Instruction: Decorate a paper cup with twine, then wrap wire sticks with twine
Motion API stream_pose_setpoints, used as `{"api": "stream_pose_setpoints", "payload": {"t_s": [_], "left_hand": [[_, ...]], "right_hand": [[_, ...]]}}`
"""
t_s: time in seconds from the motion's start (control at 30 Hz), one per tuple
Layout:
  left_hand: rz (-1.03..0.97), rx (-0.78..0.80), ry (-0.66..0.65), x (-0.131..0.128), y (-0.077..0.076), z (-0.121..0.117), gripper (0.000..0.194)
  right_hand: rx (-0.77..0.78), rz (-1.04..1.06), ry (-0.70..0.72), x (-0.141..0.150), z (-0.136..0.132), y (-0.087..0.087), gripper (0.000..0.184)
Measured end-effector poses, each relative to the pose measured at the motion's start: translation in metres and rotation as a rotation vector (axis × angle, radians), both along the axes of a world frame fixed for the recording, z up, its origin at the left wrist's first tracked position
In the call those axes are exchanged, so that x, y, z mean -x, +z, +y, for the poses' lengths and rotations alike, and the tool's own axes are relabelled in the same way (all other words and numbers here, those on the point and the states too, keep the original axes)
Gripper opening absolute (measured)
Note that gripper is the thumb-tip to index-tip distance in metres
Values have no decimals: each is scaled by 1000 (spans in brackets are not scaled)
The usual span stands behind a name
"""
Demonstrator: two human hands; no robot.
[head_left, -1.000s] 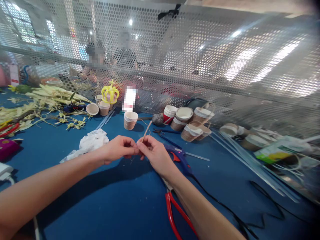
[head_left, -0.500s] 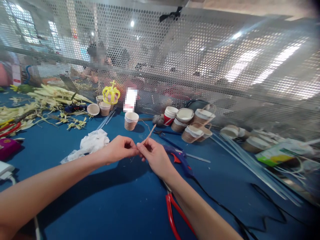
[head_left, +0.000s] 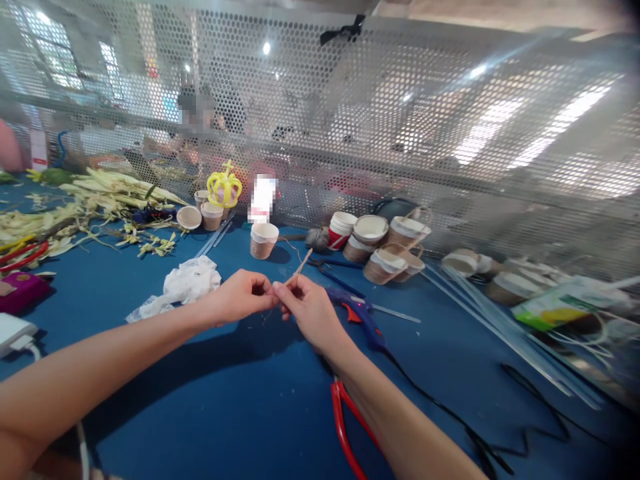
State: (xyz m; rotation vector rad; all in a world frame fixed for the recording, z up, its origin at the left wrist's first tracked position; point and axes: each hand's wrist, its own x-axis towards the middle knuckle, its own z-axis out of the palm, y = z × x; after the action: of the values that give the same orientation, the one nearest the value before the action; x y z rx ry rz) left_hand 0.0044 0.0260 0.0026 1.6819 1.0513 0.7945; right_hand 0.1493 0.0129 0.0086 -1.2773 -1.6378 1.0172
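Note:
Over the middle of the blue table, my left hand (head_left: 244,297) and my right hand (head_left: 311,312) meet fingertip to fingertip. A thin tan strand (head_left: 303,263) is pinched in my right hand, its free end pointing up and away. My left thumb and index finger close at the strand's lower end, where the fingers hide most of it. Just right of my right hand lies a blue glue gun (head_left: 367,321) with an orange trigger. Red-handled pliers (head_left: 341,427) rest partly under my right forearm. A wrapped paper cup (head_left: 263,241) stands beyond my hands.
Crumpled white plastic (head_left: 190,280) lies behind my left forearm. Several cups (head_left: 385,265) and a grey yarn ball (head_left: 317,239) stand near the perforated metal screen (head_left: 300,87). Pale husks (head_left: 115,190) spread at left. Clear glue sticks (head_left: 510,333) and a black cable (head_left: 430,400) lie at right.
My hands stay almost in place, pinched together on the strand. The view has shifted very slightly; nothing else visibly moved.

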Motion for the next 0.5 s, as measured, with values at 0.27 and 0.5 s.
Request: {"api": "stream_pose_setpoints", "payload": {"t_s": [0.27,0.5], "left_hand": [[-101,187,-97,7,8,1,21],[-135,252,-197,12,16,2,14]], "right_hand": [[42,146,210,-4,2,5,17],[56,139,156,-6,3,4,19]]}}
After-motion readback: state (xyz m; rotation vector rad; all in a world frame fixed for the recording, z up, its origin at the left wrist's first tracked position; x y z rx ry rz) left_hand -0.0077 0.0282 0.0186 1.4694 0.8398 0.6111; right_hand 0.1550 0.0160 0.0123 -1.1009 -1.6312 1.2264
